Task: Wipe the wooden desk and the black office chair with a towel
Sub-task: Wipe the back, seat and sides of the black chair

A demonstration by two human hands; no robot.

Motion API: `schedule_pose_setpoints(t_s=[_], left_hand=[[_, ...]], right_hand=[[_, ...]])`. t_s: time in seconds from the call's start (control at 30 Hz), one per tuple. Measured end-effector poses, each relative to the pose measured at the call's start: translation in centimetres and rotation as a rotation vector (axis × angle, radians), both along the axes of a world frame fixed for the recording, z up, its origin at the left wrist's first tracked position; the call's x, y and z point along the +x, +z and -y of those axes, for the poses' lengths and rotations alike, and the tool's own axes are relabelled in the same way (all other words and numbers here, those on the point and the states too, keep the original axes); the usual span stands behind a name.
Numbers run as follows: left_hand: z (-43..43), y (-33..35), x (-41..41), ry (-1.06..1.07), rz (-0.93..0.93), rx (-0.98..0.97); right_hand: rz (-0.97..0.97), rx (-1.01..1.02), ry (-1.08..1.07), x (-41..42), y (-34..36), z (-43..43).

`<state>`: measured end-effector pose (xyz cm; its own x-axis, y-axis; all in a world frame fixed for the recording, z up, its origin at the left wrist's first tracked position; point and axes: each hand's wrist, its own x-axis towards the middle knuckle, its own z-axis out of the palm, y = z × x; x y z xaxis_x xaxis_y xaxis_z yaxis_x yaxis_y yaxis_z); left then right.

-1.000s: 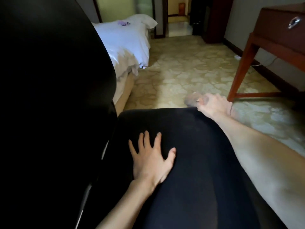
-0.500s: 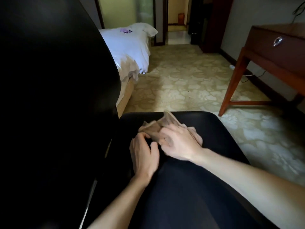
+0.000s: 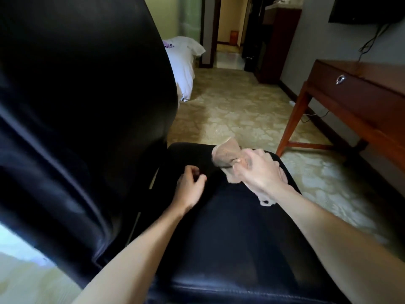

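1. Right hand [image 3: 258, 172] grips the towel [image 3: 225, 153] above the black chair seat [image 3: 219, 238].
2. Left hand [image 3: 189, 186], loosely curled, empty, beside it.
3. Backrest [image 3: 76, 106] looms left of the hands; wooden surface [image 3: 361, 95] right; bed [image 3: 184, 62] beyond.

Cut by top and left edges: chair backrest [image 3: 76, 106], so dark that surface detail is lost. Chair seat [image 3: 219, 238] runs off the bottom edge, base hidden under it. Right hand [image 3: 260, 174] blurred, fingers indistinct. The towel [image 3: 225, 154] is smeared too, its middle hidden behind that hand (pattern unreadable). Left hand [image 3: 189, 185] soft, fingertips not separable. Both forearms leave at the bottom edge. Wooden desk [image 3: 361, 95] cut by the right edge. Bed [image 3: 182, 62] mostly behind the backrest; purple item [image 3: 167, 43] on it too small to identify. Dark wall panel [image 3: 368, 9] cut by the top edge.
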<state>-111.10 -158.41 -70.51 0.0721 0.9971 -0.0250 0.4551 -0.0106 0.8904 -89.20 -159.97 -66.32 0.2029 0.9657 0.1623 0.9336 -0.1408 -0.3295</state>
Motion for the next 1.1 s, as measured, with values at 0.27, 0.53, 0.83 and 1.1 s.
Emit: schedule_pose_setpoints(t_s=[0.27, 0.53, 0.83, 1.1], left_hand=[[2.3, -2.8, -6.3, -0.218, -0.703, 0.291], [2.2, -2.8, -5.8, -0.216, -0.712, 0.294], [1.5, -3.3, -3.5, -0.108, -0.811, 0.305], [3.1, 1.8, 0.5, -0.335, -0.690, 0.193]], right_hand=[[0.285, -0.032, 0.215, -6.9, -2.0, 8.4], [0.380, 0.374, 0.630, -4.6, -7.5, 22.5], [0.573, 0.505, 0.886, 1.0, -8.5, 17.3], [0.457, 0.444, 0.481, 3.9, -6.8, 16.1]])
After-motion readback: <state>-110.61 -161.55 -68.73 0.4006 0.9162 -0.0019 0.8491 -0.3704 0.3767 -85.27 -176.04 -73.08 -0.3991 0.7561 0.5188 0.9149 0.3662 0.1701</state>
